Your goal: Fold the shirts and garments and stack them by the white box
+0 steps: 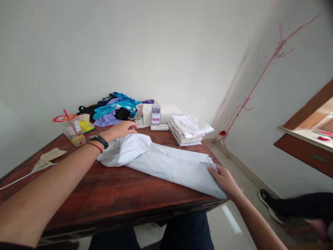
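Note:
A pale blue-white shirt lies stretched across the dark wooden table, folded lengthwise. My left hand rests on its far end near the collar, fingers stretched out flat. My right hand presses on the shirt's near end at the table's right front corner, fingers spread on the cloth. A black watch and a red band sit on my left wrist.
A stack of folded white clothes lies at the back right, beside a white box and a phone on a stand. A heap of blue and purple clothes, a plastic cup with straw, a pink coat rack. Another person's leg and shoe.

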### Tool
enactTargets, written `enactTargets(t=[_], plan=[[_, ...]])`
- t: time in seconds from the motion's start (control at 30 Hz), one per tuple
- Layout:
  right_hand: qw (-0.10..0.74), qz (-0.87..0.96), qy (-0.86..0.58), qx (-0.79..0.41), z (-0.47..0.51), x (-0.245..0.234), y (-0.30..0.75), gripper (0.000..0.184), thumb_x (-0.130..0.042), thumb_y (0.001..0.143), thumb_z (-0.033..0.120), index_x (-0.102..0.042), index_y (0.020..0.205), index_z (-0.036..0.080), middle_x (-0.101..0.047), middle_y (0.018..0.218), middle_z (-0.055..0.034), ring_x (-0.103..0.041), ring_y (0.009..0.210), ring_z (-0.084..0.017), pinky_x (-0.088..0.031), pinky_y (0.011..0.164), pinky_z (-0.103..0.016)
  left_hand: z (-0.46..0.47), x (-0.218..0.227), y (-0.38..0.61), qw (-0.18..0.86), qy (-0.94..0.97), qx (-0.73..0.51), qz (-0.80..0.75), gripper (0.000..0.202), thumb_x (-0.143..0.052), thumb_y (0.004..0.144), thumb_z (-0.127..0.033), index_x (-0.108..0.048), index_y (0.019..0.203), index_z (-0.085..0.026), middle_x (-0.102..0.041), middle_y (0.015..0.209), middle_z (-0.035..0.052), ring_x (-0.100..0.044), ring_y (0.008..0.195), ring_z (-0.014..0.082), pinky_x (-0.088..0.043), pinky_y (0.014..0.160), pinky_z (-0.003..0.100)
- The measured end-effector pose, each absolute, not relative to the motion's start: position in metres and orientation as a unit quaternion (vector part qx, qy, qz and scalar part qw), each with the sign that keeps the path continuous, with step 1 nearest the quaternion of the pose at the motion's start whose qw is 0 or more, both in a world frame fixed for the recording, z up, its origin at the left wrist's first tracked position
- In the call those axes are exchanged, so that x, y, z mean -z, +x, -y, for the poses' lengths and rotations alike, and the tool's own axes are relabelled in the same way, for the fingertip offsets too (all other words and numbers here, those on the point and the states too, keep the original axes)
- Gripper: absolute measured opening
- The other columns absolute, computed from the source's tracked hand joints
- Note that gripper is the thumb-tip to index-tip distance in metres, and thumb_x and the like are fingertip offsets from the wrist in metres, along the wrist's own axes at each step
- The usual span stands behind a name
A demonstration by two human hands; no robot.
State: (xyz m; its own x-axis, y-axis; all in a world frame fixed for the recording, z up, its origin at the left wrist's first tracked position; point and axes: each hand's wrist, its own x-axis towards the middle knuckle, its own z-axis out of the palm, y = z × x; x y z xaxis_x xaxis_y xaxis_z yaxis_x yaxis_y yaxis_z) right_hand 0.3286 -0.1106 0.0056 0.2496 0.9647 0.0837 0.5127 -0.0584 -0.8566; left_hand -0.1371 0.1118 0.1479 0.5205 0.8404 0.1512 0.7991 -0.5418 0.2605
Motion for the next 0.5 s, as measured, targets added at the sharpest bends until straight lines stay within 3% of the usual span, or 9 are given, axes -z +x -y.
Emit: enactTargets(t=[0.07, 0.13, 0.27, 0.37, 0.5], plan=[[0.38, 0.568, -0.691, -0.236, 0.111, -0.003, 0.33, 0.049, -0.057, 0.083, 0.062, -0.069, 0.082, 0.014, -0.068, 0.072, -0.0042, -0.058, 0.064, -0.02, -0.044, 0.057, -0.028, -0.117, -0.128, -0.136, 0.081, 0.84, -0.124, -0.522, 0.058, -0.057, 0.087, -0.053, -0.062, 0.13, -0.013, -0.068, 0.128, 0.0162, -0.065, 0.113, 0.0291, -0.048, 0.093, 0.034], [0.357, 0.577, -0.706, -0.203, 0.111, -0.001, 0.331, 0.048, -0.054, 0.083, 0.062, -0.065, 0.074, 0.017, -0.061, 0.064, -0.0019, -0.053, 0.059, -0.018, -0.039, 0.052, -0.027, -0.111, -0.114, -0.141, 0.083, 0.812, -0.109, -0.567, 0.064, -0.049, 0.089, -0.061, -0.062, 0.129, -0.012, -0.069, 0.127, 0.02, -0.066, 0.114, 0.034, -0.049, 0.092, 0.038], [0.341, 0.587, -0.716, -0.164, 0.111, 0.002, 0.333, 0.044, -0.052, 0.084, 0.06, -0.059, 0.069, 0.019, -0.057, 0.061, -0.0002, -0.05, 0.058, -0.017, -0.037, 0.053, -0.027, -0.064, -0.103, -0.163, 0.102, 0.776, -0.078, -0.617, 0.068, -0.036, 0.089, -0.074, -0.068, 0.112, -0.018, -0.074, 0.114, 0.0156, -0.068, 0.109, 0.0352, -0.05, 0.091, 0.038], [0.34, 0.579, -0.722, -0.166, 0.111, 0.004, 0.334, 0.044, -0.051, 0.085, 0.061, -0.06, 0.072, 0.02, -0.058, 0.062, -0.0004, -0.052, 0.058, -0.018, -0.038, 0.054, -0.028, -0.016, -0.095, -0.184, 0.126, 0.794, -0.057, -0.592, 0.069, -0.046, 0.084, -0.077, -0.065, 0.12, -0.02, -0.071, 0.125, 0.0125, -0.067, 0.114, 0.0342, -0.05, 0.095, 0.039], [0.342, 0.573, -0.73, -0.149, 0.11, 0.007, 0.334, 0.045, -0.051, 0.083, 0.063, -0.061, 0.071, 0.02, -0.059, 0.062, -0.0013, -0.054, 0.06, -0.019, -0.039, 0.056, -0.029, 0.024, -0.06, -0.207, 0.087, 0.825, -0.079, -0.553, 0.089, -0.071, 0.072, -0.071, -0.053, 0.143, -0.019, -0.053, 0.15, 0.0157, -0.054, 0.134, 0.0371, -0.043, 0.111, 0.047]])
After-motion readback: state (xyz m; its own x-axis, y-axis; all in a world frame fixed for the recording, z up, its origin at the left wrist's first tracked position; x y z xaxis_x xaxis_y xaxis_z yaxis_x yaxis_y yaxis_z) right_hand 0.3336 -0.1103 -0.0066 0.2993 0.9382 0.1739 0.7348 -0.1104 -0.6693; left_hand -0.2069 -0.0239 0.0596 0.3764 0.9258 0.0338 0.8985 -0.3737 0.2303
